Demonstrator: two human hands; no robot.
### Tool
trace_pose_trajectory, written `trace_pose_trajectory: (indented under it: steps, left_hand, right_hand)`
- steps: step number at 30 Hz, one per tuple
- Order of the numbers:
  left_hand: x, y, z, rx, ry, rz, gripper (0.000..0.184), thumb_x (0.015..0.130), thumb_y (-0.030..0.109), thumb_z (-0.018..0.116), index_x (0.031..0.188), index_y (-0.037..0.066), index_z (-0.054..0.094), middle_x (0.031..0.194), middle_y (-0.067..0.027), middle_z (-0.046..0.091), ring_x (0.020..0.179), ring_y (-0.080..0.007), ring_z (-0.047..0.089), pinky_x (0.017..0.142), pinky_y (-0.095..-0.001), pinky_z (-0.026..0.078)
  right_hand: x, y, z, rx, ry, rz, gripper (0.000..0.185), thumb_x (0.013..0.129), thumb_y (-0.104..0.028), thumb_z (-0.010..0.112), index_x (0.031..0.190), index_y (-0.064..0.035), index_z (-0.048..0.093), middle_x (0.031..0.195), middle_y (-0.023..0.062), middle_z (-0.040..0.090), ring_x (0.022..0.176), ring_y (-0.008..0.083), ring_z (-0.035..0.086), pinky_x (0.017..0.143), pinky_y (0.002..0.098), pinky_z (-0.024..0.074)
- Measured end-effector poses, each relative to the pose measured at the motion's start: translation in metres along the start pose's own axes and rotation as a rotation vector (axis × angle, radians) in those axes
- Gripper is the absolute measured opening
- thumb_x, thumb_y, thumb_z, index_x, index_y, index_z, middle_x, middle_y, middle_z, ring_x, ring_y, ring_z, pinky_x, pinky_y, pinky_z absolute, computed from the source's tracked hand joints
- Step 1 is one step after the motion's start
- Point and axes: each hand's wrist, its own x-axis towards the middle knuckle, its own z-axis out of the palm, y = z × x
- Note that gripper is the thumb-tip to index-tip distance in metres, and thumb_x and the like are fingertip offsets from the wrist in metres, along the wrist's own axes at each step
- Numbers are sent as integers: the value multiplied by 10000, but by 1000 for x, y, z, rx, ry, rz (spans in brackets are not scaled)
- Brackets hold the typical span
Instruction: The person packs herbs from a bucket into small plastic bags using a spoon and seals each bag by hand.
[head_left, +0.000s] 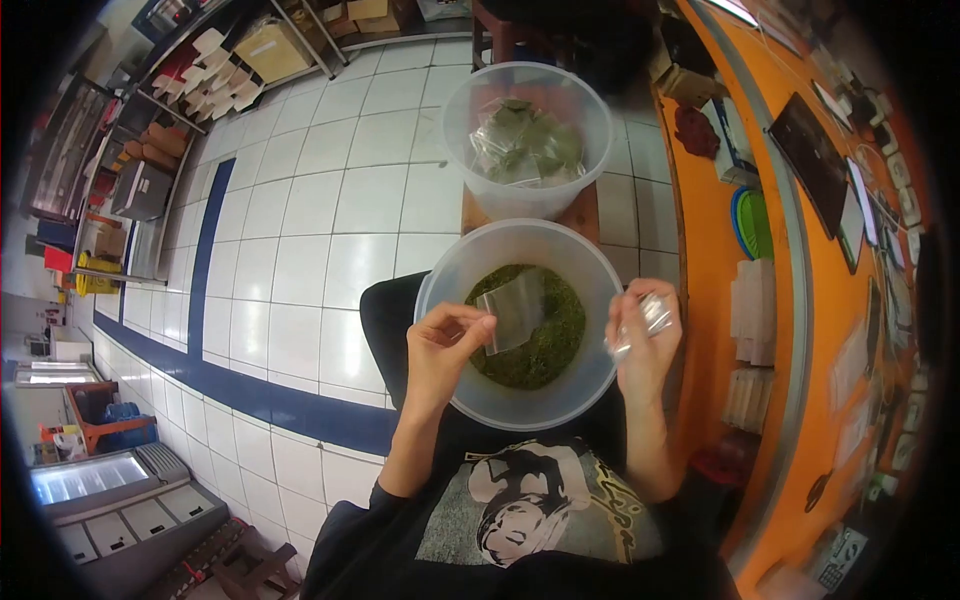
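Left hand [440,345] pinches a clear bag [513,314] above the tub [448,280], right hand [645,340] clutches crumpled plastic [655,312] by its rim: seemingly bag-readying, needing the bag parted.

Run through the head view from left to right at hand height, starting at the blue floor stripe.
Blue floor stripe → left hand → small clear plastic bag → right hand → white stack.

flakes [558,340] in near tub [437,345] | packets [525,145] in far tub [512,198] | shelving [172,114] left | counter [817,300] right
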Motion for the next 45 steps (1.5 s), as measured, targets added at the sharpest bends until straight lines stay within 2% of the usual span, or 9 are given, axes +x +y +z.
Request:
trace_pose_trajectory:
  steps: [7,16,19,21,25,33,37,43,45]
  left_hand:
    - [-14,-5,25,-2,28,84,107,820,-38,704,888,-15,624,833,-72,674,756,-111,634,724,-252,515]
    - [-11,-4,26,245,-69,-6,122,821,-36,699,924,-41,633,854,-64,667,797,-113,638,739,-236,513]
    - [-7,-16,22,179,-123,-51,101,842,-29,684,920,-39,621,831,-52,656,775,-105,626,704,-229,502]
    - [-9,-20,26,239,-113,14,97,864,-26,661,936,-33,597,836,-47,642,761,-104,616,700,-237,500]
    - [-9,-17,33,221,-42,96,107,883,-15,646,954,-30,568,839,-44,626,756,-98,611,662,-245,505]
    - [-8,2,29,780,11,217,255,752,-78,621,981,-4,536,942,-82,575,622,-95,557,560,-221,482]
    - [-3,0,28,571,5,180,300,736,-76,613,1014,-1,527,921,-79,575,586,-100,536,527,-232,468]
    - [4,21,25,535,-371,296,542,709,63,768,1194,39,527,1117,-94,589,931,-202,580,809,-334,482]
    - [9,16,17,1069,-408,625,617,709,156,799,1250,68,515,1218,-85,568,1141,-253,516,1000,-397,369]
  right_hand:
    - [-21,22,37,-637,-490,-173,161,804,-103,746,905,-11,661,819,52,660,747,103,616,717,258,481]
    - [-14,8,21,-579,-404,518,114,848,-109,693,894,-7,673,770,24,673,699,91,604,611,253,476]
    - [-16,19,18,-630,-401,399,77,823,-64,685,866,-4,662,718,43,654,655,127,614,575,267,471]
    - [-17,32,18,-821,-402,-212,70,774,-9,679,828,-5,634,706,83,631,630,193,624,581,292,478]
    - [-11,39,21,-880,-210,-364,125,730,21,683,816,-6,596,736,121,613,675,248,637,618,306,486]
    - [-15,45,19,-944,-497,-421,213,666,92,652,841,-8,581,956,117,567,792,299,612,673,389,498]
    - [-18,40,18,-1152,-630,-583,203,650,62,681,821,-9,598,1029,123,558,814,318,617,681,420,503]
    - [5,35,6,-1127,-865,-54,164,715,-24,682,868,18,645,938,172,591,865,357,614,716,422,496]
    - [13,31,11,-1004,-893,-156,197,732,-34,673,918,28,653,903,180,594,843,368,610,729,425,488]
